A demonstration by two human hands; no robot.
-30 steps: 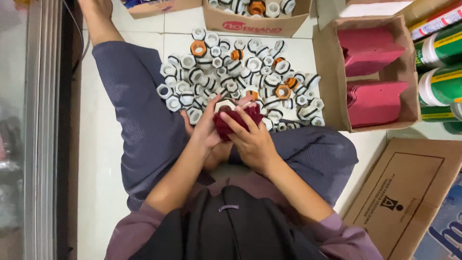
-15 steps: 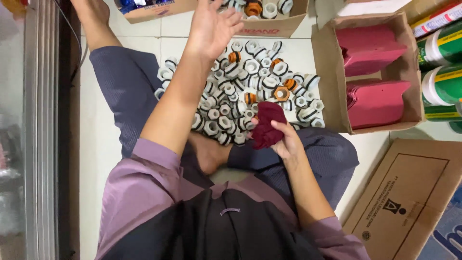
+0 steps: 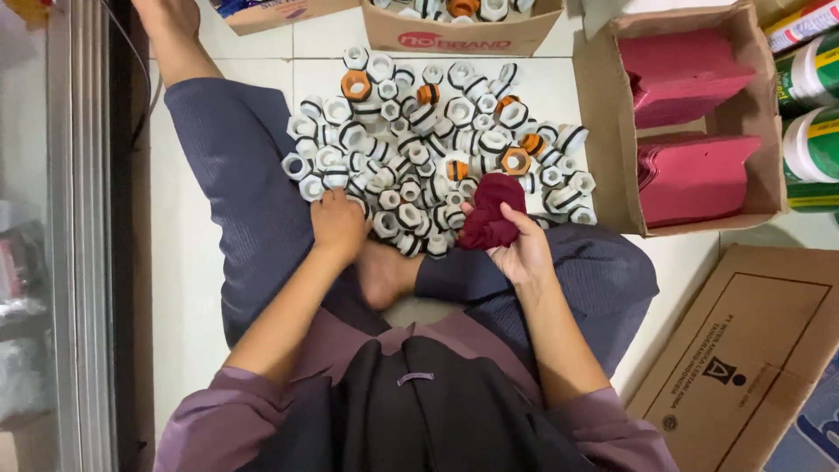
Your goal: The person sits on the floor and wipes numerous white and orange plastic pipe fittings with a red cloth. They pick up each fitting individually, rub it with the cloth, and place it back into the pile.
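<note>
Cardboard is what frames my view: a brown box (image 3: 690, 114) at the far right holds two stacks of flat magenta sheets (image 3: 690, 175), a second box (image 3: 459, 31) at the far edge carries a red oval label and more fittings, and a flattened carton (image 3: 743, 358) with black printing lies near right. Beside the magenta box stand green-and-white labelled rolls (image 3: 808, 114). The floor (image 3: 183, 218) is pale glossy tile with thin grout lines, and a metal-framed glass panel (image 3: 65, 236) runs down the left side. On the tiles, between my legs in dark ribbed trousers, spreads a heap of white hexagonal plastic fittings (image 3: 419, 131) with black rings, a few of them orange. My right hand (image 3: 524, 249) has its fingers curled around a crumpled maroon cloth (image 3: 491, 210), held at the near right edge of the heap. My left hand (image 3: 339, 223) rests on the near left edge of the heap, fingers bent down among the white pieces; I cannot tell whether they grip one.
</note>
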